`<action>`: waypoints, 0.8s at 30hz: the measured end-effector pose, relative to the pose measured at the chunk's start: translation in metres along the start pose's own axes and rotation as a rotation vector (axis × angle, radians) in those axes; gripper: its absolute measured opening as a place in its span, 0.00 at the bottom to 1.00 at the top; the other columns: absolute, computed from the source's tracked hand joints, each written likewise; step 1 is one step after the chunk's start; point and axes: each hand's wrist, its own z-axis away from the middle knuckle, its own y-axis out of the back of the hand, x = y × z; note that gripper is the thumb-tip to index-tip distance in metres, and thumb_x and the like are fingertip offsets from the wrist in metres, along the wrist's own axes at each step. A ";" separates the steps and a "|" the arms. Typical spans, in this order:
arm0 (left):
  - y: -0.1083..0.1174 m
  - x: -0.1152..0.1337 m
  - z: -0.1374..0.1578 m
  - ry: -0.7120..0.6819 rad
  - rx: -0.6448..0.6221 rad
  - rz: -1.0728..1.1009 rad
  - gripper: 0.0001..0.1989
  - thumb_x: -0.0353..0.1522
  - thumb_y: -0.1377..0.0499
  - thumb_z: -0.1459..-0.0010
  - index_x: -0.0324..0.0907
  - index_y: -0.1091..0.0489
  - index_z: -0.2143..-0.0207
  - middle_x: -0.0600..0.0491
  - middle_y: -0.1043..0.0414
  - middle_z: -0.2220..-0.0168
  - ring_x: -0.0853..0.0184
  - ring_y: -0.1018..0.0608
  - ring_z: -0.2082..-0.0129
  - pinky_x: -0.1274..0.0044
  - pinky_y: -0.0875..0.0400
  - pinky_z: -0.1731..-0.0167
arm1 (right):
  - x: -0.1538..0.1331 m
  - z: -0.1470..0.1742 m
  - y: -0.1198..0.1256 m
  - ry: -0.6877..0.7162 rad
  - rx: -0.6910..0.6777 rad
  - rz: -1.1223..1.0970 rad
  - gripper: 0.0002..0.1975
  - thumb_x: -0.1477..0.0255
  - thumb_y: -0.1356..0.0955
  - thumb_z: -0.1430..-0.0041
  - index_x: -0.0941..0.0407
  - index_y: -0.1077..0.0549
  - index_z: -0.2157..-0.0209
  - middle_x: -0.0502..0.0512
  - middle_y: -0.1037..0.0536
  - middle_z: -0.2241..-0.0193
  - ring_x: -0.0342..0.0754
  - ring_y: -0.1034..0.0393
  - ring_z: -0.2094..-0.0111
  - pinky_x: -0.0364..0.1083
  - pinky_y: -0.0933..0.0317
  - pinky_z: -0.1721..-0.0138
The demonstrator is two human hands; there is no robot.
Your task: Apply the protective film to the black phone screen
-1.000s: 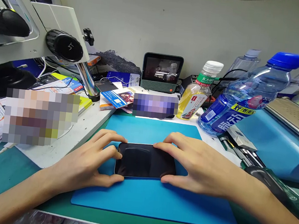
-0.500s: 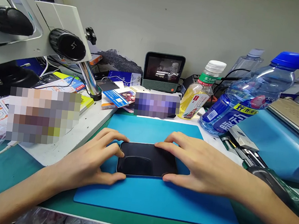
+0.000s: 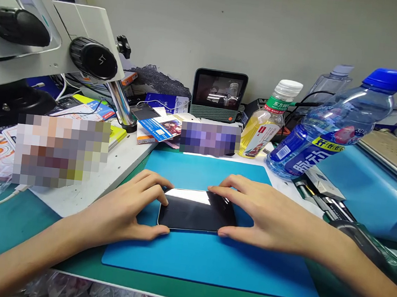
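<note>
A smartphone [image 3: 195,213] with a dark screen lies sideways over the blue mat [image 3: 207,263], a bright reflection along its far edge. My left hand [image 3: 135,205] grips its left end, thumb at the near corner and fingers at the far corner and left side. At the opposite end, my right hand [image 3: 255,213] holds it between the thumb on the near edge and fingers on the far edge. The phone looks slightly tilted; whether its underside touches the mat is hidden.
A microscope stand [image 3: 87,56] rises at the left on a white base [image 3: 111,167]. Behind the mat stand a small display [image 3: 219,91], a yellow drink bottle [image 3: 268,123] and a large blue-capped bottle [image 3: 335,125]. Several tools [image 3: 334,203] lie at the right.
The phone has tilted in both hands, and a bright reflection now shows across the far part of its screen. The camera view has shifted slightly. Both hands keep their grip.
</note>
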 end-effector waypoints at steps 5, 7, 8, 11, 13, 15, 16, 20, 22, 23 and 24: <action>0.001 0.000 0.001 0.005 0.003 -0.001 0.14 0.37 0.30 0.37 0.48 0.31 0.54 0.49 0.29 0.41 0.55 0.28 0.40 0.63 0.28 0.42 | 0.000 0.001 0.002 0.011 0.005 -0.008 0.31 0.51 0.29 0.35 0.51 0.29 0.37 0.60 0.23 0.47 0.58 0.24 0.53 0.56 0.29 0.53; 0.001 0.001 0.001 0.004 0.010 -0.001 0.14 0.37 0.30 0.38 0.47 0.31 0.54 0.49 0.29 0.41 0.55 0.27 0.40 0.63 0.28 0.43 | -0.001 0.001 0.002 0.021 0.011 -0.006 0.30 0.52 0.29 0.35 0.51 0.29 0.37 0.61 0.23 0.46 0.58 0.24 0.52 0.56 0.29 0.53; 0.001 0.001 0.001 0.002 0.011 0.000 0.15 0.37 0.30 0.38 0.47 0.31 0.54 0.49 0.28 0.41 0.55 0.27 0.41 0.63 0.28 0.43 | -0.002 0.001 0.003 0.026 0.016 -0.005 0.30 0.52 0.29 0.35 0.52 0.29 0.37 0.61 0.23 0.46 0.58 0.24 0.52 0.57 0.29 0.52; 0.001 0.001 0.001 -0.001 0.010 0.001 0.15 0.38 0.30 0.38 0.47 0.31 0.54 0.49 0.28 0.41 0.55 0.27 0.41 0.63 0.27 0.43 | -0.003 0.001 0.003 0.037 0.031 -0.001 0.30 0.54 0.28 0.35 0.53 0.28 0.37 0.62 0.23 0.46 0.58 0.24 0.52 0.56 0.29 0.52; 0.001 0.001 0.001 -0.003 0.013 0.002 0.15 0.37 0.30 0.38 0.47 0.31 0.54 0.49 0.28 0.41 0.55 0.27 0.41 0.63 0.27 0.43 | -0.003 0.000 0.003 0.042 0.036 0.005 0.30 0.54 0.28 0.35 0.53 0.28 0.37 0.62 0.22 0.46 0.58 0.24 0.52 0.56 0.29 0.53; 0.001 0.001 0.001 -0.002 0.018 0.001 0.15 0.37 0.30 0.38 0.47 0.31 0.54 0.49 0.27 0.42 0.55 0.27 0.41 0.63 0.27 0.44 | -0.003 0.000 0.003 0.048 0.038 0.014 0.29 0.55 0.29 0.35 0.53 0.28 0.38 0.62 0.22 0.46 0.58 0.24 0.52 0.56 0.29 0.53; 0.001 0.001 0.000 -0.002 0.019 0.001 0.15 0.37 0.30 0.38 0.47 0.30 0.54 0.49 0.27 0.42 0.55 0.26 0.41 0.63 0.26 0.44 | -0.003 0.000 0.003 0.051 0.039 0.018 0.29 0.55 0.29 0.35 0.54 0.28 0.38 0.62 0.23 0.46 0.58 0.24 0.52 0.56 0.29 0.53; 0.001 0.001 0.000 -0.002 0.011 0.001 0.15 0.38 0.30 0.37 0.47 0.31 0.54 0.48 0.27 0.41 0.55 0.26 0.41 0.64 0.26 0.44 | -0.002 0.000 0.002 0.058 0.043 0.027 0.29 0.55 0.29 0.35 0.54 0.29 0.38 0.62 0.23 0.45 0.58 0.24 0.52 0.56 0.29 0.53; 0.001 0.001 0.000 -0.002 0.008 0.000 0.14 0.38 0.31 0.36 0.47 0.31 0.54 0.48 0.27 0.41 0.55 0.27 0.41 0.63 0.27 0.44 | -0.002 0.001 0.002 0.063 0.044 0.033 0.29 0.55 0.29 0.35 0.54 0.28 0.38 0.62 0.23 0.46 0.58 0.24 0.52 0.56 0.29 0.52; 0.001 0.001 0.000 -0.002 0.006 -0.002 0.14 0.38 0.31 0.36 0.47 0.31 0.53 0.48 0.27 0.41 0.55 0.27 0.40 0.63 0.27 0.44 | -0.002 0.001 0.002 0.064 0.045 0.035 0.29 0.55 0.29 0.35 0.54 0.28 0.38 0.62 0.23 0.46 0.58 0.24 0.52 0.56 0.29 0.52; 0.002 0.001 0.000 -0.003 0.005 -0.005 0.14 0.38 0.31 0.36 0.47 0.31 0.53 0.48 0.27 0.41 0.55 0.27 0.40 0.63 0.27 0.44 | -0.002 0.001 0.002 0.065 0.046 0.034 0.29 0.55 0.29 0.34 0.54 0.28 0.38 0.62 0.23 0.46 0.58 0.24 0.52 0.56 0.29 0.52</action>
